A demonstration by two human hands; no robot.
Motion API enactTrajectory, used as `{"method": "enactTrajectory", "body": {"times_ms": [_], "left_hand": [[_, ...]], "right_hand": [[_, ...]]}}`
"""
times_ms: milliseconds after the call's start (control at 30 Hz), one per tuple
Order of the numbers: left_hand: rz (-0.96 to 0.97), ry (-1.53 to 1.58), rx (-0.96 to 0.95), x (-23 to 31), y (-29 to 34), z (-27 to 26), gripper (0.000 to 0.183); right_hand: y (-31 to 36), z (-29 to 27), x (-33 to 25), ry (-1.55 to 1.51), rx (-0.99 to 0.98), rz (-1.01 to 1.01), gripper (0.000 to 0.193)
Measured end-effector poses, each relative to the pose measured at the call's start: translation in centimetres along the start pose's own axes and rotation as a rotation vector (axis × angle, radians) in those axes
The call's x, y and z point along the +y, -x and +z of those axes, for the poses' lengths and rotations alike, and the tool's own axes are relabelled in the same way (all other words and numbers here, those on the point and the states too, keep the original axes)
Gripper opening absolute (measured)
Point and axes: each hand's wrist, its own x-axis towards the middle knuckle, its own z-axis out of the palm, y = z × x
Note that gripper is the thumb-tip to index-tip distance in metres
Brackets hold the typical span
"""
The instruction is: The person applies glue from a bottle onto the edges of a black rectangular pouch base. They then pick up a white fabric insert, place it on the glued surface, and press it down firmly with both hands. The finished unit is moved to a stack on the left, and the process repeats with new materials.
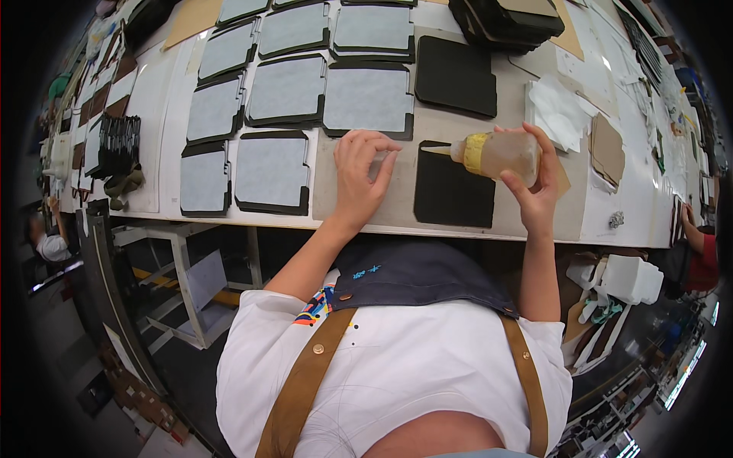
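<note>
"yellow wrapping (475,154) stands out first. what is it on?"

"it circles the neck of a squeeze bottle (510,158): short, rounded, cloudy plastic, with a slim pale nozzle (437,150). the bottle is held tipped on its side, nozzle pointing left, above the far part of a black panel (454,200) that lies flat on a grey board (393,204)."

"and the hands?"

"the right hand (540,179) is wrapped around the bottle's base end, thumb on the near side, fingers around the far side. the left hand (359,172) is over the board, left of the panel, fingers loosely bent, thumb tip close to the forefinger. whether it pinches something small, i cannot tell from this view."

"what is inside the bottle?"

"a pale brownish tint shows through its walls."

"what else lies about?"

"a second black panel (456,75) lies farther back; to the left, grey-faced panels (271,172) with black edges sit in rows. a pile of white sheets (556,114) is just beyond the right hand."

"what is hidden?"

"the right hand covers part of the bottle's base; the bottle covers part of the nearer black panel. the farthest grey-faced panels and a dark stack (504,27) are cut off by the top edge."
</note>
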Motion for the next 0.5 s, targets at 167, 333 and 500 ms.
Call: {"method": "enactTrajectory", "body": {"times_ms": [167,333,500], "left_hand": [[0.0,-0.008,-0.001,0.0,0.0,0.0,0.011],[0.007,-0.024,0.002,0.0,0.0,0.1,0.012],[0.001,-0.042,-0.02,0.1,0.0,0.0,0.011]], "right_hand": [[-0.4,-0.4,-0.3,0.007,-0.051,0.003,0.072],[0.0,-0.6,-0.5,-0.028,-0.097,0.019,0.072],[0.9,-1.0,-0.5,-0.018,-0.164,0.041,0.075]]}}
